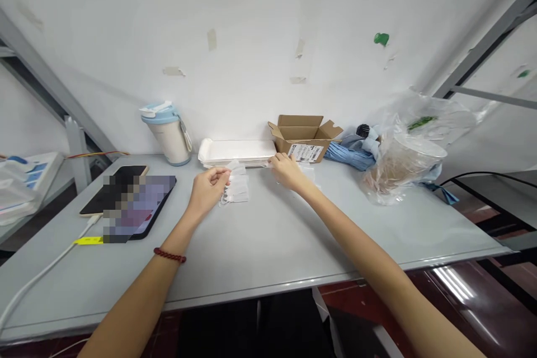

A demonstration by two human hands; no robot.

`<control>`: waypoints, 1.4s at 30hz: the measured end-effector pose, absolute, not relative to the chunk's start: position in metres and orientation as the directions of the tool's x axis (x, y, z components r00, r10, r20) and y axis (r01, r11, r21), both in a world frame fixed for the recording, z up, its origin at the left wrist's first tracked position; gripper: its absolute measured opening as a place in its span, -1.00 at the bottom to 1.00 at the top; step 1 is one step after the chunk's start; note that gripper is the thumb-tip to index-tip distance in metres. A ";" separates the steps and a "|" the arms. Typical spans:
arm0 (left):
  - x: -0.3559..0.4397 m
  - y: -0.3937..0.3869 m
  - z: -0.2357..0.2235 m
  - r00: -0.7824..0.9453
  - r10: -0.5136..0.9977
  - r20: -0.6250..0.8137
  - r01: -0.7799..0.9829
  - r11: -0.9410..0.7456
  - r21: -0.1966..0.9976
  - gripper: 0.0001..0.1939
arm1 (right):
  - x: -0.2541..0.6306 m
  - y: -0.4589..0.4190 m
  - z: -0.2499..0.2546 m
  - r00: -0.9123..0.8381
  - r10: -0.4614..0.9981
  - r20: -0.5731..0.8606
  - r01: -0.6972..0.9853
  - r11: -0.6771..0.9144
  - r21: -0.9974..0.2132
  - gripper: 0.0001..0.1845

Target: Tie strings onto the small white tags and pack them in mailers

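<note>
Small white, translucent packets or tags point(238, 189) lie in an overlapping row on the grey table, with thin white loops at their near end. My left hand point(208, 187), a dark red bead bracelet on its wrist, pinches the edge of one at the row's upper left. To the right, my right hand point(286, 172) has its fingers drawn together at the right end of a stack of long white trays point(239, 150). Whatever is between those fingertips is too small to make out. Clear plastic pieces point(308, 172) lie just beyond that hand, partly hidden.
An open cardboard box point(305, 137) stands behind my right hand, beside a folded blue umbrella point(350, 152) and a bagged cup point(415, 154). At left are a tumbler point(168, 134), two phones point(145, 207) and a white cable point(46, 268). The wall point(251, 95) rises behind.
</note>
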State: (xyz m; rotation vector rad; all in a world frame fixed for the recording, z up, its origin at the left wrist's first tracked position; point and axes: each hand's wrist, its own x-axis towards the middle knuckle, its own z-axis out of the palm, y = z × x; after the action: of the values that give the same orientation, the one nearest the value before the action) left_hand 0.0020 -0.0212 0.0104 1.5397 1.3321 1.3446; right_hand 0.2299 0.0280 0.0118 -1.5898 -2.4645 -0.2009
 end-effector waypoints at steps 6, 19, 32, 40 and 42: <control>0.003 -0.022 0.008 0.032 0.956 0.293 0.324 -0.287 0.901 -0.57 | 0.221 0.001 -0.004 -0.346 0.869 0.355 0.482 0.489 -0.727 -0.71; 0.017 -0.034 0.013 0.223 0.931 0.289 0.499 -0.364 0.786 -0.70 | 0.215 -0.027 0.008 -0.353 0.914 0.202 0.276 0.308 -0.911 -0.74; 0.019 -0.038 0.026 0.222 0.974 0.046 0.128 -0.075 0.989 -0.72 | 0.213 -0.035 0.017 -0.305 0.939 0.158 0.204 0.227 -0.952 -0.77; 0.020 -0.039 0.023 0.277 0.961 -0.009 0.088 -0.016 0.996 -0.74 | 0.211 -0.036 0.017 -0.311 0.940 0.142 0.134 0.191 -0.972 -0.79; 0.020 -0.038 0.022 0.281 0.960 -0.017 0.064 -0.001 0.998 -0.74 | 0.211 -0.036 0.017 -0.309 0.941 0.138 0.132 0.186 -0.973 -0.80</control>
State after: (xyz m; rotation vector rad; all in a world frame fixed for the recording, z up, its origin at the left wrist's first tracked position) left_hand 0.0195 -0.0383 0.0224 1.3711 1.0444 0.9591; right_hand 0.2109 -0.0362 0.0165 -1.0399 -1.6258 1.2173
